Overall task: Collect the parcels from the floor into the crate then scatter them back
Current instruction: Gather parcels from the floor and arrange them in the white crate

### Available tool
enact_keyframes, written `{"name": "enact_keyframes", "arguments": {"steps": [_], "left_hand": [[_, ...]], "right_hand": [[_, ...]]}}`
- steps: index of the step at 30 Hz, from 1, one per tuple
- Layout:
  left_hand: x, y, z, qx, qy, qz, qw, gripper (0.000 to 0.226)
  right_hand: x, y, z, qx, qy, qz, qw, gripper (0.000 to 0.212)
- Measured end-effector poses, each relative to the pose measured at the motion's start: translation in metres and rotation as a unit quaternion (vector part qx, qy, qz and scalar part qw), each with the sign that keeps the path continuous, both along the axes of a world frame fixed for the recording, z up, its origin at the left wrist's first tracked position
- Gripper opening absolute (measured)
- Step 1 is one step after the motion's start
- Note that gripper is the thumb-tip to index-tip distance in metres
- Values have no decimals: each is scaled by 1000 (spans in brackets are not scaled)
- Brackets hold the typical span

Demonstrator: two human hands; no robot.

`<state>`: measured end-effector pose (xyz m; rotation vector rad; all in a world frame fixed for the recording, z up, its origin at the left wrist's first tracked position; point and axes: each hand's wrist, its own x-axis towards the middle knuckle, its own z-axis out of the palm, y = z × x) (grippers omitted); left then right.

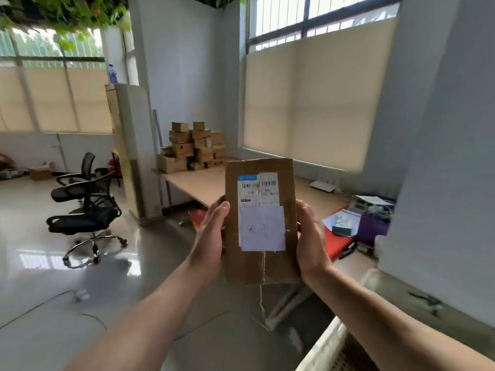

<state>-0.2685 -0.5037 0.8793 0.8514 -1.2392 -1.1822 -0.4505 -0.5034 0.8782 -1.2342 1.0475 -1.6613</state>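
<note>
Two bare forearms reach forward from the bottom edge, holding a flat brown cardboard parcel (261, 220) upright in the air at chest height, its broad face turned toward the viewer. The left hand (211, 236) grips the parcel's left edge and the right hand (310, 236) grips its right edge; each thumb lies along the front, and the fingers are hidden behind the cardboard. On the parcel's upper face is a white shipping label (258, 188) with barcodes, and just below it a pale paper note (262, 228) with faint handwriting. A thin strand (261, 293) dangles from the parcel's bottom edge. Below and right of the parcel sits a white slatted object (321, 349), too cropped to identify. Behind the parcel runs a light wooden desk (198, 183); to the parcel's right it carries a red sheet (340, 245), a purple object (372, 228) and papers. Left of the parcel, two black office chairs (85, 210) stand on the glossy floor (40, 263). Beyond the parcel's upper left, a pile of cardboard boxes (192, 148) is stacked on the desk's far end, beside a tall white unit (134, 145). Windows with cream blinds (316, 103) fill the wall behind.
</note>
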Motion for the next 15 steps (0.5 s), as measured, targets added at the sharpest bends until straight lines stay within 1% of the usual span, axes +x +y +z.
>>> {"name": "enact_keyframes", "arguments": {"steps": [1, 5, 8, 10, 13, 15], "left_hand": [[-10, -3, 1, 3, 5, -19, 1000, 67], [-47, -12, 0, 14, 28, -85, 996, 75], [-71, -16, -5, 9, 39, -133, 990, 80], [-84, -19, -10, 27, 38, -158, 986, 87], [-105, -24, -26, 83, 5, -233, 969, 98], [-119, -20, -38, 115, -36, -266, 956, 94]], "right_hand": [[-11, 2, 1, -5, 6, -21, 1000, 66], [-45, 20, 3, -5, 14, -87, 996, 59], [-63, 35, 0, -4, 22, -134, 991, 67], [-74, 44, -4, 8, 26, -152, 988, 72], [-90, 59, -17, 51, 53, -173, 982, 71], [-103, 68, -31, 104, 62, -178, 977, 69]]}}
